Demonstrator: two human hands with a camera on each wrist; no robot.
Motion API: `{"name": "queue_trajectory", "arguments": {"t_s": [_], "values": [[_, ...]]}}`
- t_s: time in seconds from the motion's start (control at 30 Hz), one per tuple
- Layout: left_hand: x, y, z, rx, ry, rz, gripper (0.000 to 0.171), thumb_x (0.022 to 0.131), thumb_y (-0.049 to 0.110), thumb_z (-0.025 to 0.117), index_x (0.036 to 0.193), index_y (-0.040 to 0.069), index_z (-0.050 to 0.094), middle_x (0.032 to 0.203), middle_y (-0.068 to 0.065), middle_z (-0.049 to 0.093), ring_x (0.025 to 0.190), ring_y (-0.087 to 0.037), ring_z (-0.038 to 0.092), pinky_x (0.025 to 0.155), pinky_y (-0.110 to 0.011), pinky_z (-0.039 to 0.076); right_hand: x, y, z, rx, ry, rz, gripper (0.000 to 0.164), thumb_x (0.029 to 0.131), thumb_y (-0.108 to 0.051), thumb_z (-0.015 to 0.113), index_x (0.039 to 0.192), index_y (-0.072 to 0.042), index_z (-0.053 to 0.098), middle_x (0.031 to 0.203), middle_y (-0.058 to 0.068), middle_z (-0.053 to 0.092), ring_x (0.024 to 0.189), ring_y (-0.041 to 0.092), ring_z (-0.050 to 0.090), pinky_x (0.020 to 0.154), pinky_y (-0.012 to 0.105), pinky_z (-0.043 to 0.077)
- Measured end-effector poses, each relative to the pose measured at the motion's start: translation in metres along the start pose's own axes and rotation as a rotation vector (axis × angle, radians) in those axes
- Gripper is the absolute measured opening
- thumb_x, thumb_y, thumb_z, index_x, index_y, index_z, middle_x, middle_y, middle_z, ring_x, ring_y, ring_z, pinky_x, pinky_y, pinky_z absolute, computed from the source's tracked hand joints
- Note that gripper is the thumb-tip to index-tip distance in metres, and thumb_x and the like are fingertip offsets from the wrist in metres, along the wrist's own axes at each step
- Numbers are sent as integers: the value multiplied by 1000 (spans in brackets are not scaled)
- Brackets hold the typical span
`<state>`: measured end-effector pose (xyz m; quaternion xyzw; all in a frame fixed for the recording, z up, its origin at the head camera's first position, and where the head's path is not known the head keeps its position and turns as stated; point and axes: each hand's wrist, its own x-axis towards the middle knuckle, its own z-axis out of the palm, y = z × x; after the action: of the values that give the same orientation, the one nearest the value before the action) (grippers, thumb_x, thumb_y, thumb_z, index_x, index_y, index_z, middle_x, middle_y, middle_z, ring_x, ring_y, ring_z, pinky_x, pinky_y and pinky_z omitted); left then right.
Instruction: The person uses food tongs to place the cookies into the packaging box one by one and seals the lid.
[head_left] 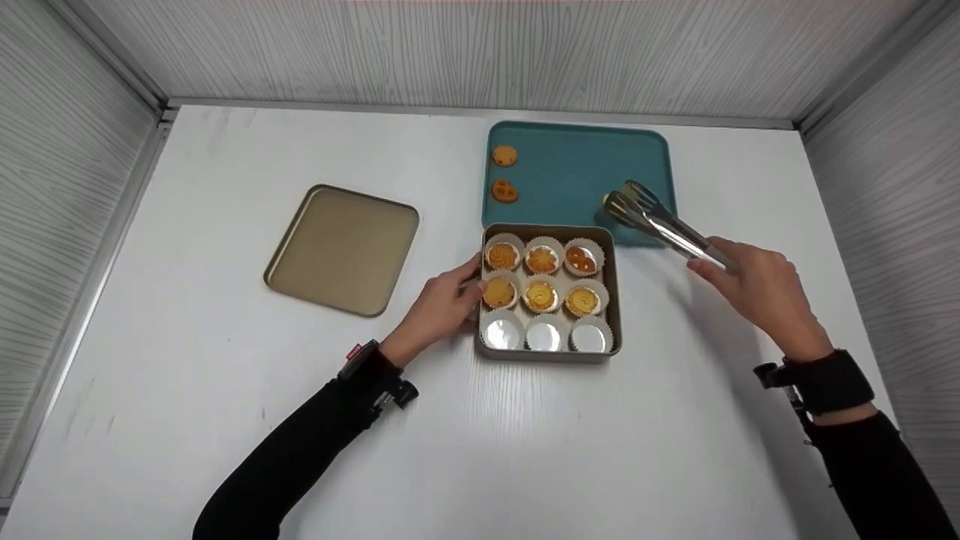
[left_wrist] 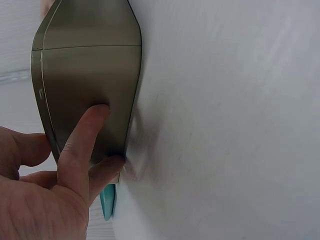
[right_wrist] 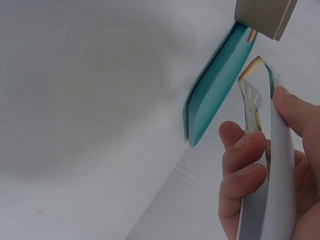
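Observation:
My left hand (head_left: 442,304) holds the left wall of a square gold-brown tin (head_left: 551,357), thumb at its rim, fingers against the outer side (left_wrist: 90,75). White paper cups fill the tin in rows; the far and middle rows hold cookies (head_left: 540,295), while the near row's cups (head_left: 544,335) are empty. Metal serving tongs (head_left: 679,236) are gripped in my right hand (head_left: 769,289). Their tips pinch a golden cookie (right_wrist: 251,68), mostly hidden from above, over the teal tray's near right part.
The teal tray (head_left: 577,161) lies just behind the tin. At its left end are a round cookie (head_left: 505,155) and a pretzel-shaped cookie (head_left: 505,190). A flat gold-brown lid (head_left: 345,251) rests on the white table (head_left: 450,450) to the left. Grey wood-grain panels (head_left: 480,56) rise behind the table.

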<state>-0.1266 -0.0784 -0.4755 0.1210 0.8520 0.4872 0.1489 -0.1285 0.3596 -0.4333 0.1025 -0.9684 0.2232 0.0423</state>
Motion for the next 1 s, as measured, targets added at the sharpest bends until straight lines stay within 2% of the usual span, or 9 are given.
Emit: {"name": "queue_trajectory", "arguments": {"t_s": [0.13, 0.3, 0.37, 0.5, 0.57, 0.63, 0.73, 1.0], "values": [[1, 1, 0, -52, -6, -23, 57, 109, 21, 51, 161, 8, 33, 157, -14, 47, 138, -30, 52, 116, -39, 39, -4, -7, -3, -2, 45, -59, 43, 97, -30, 75, 129, -1, 71, 114, 23, 74, 98, 41, 71, 75, 56, 53], [1, -1, -2, -148, -7, -58, 57, 108, 21, 54, 161, 6, 35, 155, -16, 50, 140, -31, 51, 117, -40, 38, -11, -20, -5, 8, 86, -120, 43, 94, -24, 79, 129, 0, 70, 111, 22, 75, 96, 40, 72, 75, 55, 53], [1, -2, -3, -176, -4, -70, 57, 107, 21, 55, 160, 6, 37, 153, -16, 52, 141, -30, 50, 117, -40, 37, -14, -27, -4, 18, 87, -141, 43, 94, -24, 79, 130, -1, 70, 109, 20, 76, 93, 37, 72, 73, 51, 53], [2, -3, -4, -245, -21, -107, 59, 106, 21, 56, 161, 8, 37, 154, -17, 51, 139, -29, 51, 108, -39, 48, -20, -41, -3, 36, 60, -163, 43, 94, -24, 79, 131, -4, 71, 109, 17, 76, 87, 27, 70, 70, 38, 50], [2, -3, -4, -304, -38, -132, 61, 105, 20, 57, 162, 9, 36, 155, -17, 49, 137, -29, 53, 98, -39, 56, -22, -48, -2, 37, 43, -179, 42, 94, -24, 79, 131, -5, 71, 106, 14, 77, 81, 23, 66, 67, 33, 47], [2, -2, -4, -373, -55, -155, 62, 104, 18, 57, 162, 9, 35, 157, -18, 46, 135, -30, 55, 87, -39, 60, -24, -53, 0, 36, 27, -199, 42, 94, -24, 79, 130, -3, 71, 105, 14, 77, 77, 20, 62, 65, 32, 46], [1, -1, -5, -447, -74, -171, 64, 103, 15, 57, 163, 10, 34, 158, -18, 45, 134, -31, 56, 81, -41, 62, -27, -61, 3, 34, 3, -223, 44, 94, -24, 79, 131, -1, 70, 105, 14, 77, 75, 20, 60, 64, 35, 48], [-1, 0, -5, -498, -111, -176, 65, 103, 13, 56, 164, 9, 31, 159, -18, 43, 136, -31, 54, 83, -43, 62, -36, -76, 14, 39, -60, -286, 44, 94, -26, 79, 134, -9, 71, 93, -1, 72, 68, 11, 51, 59, 28, 43]]}}
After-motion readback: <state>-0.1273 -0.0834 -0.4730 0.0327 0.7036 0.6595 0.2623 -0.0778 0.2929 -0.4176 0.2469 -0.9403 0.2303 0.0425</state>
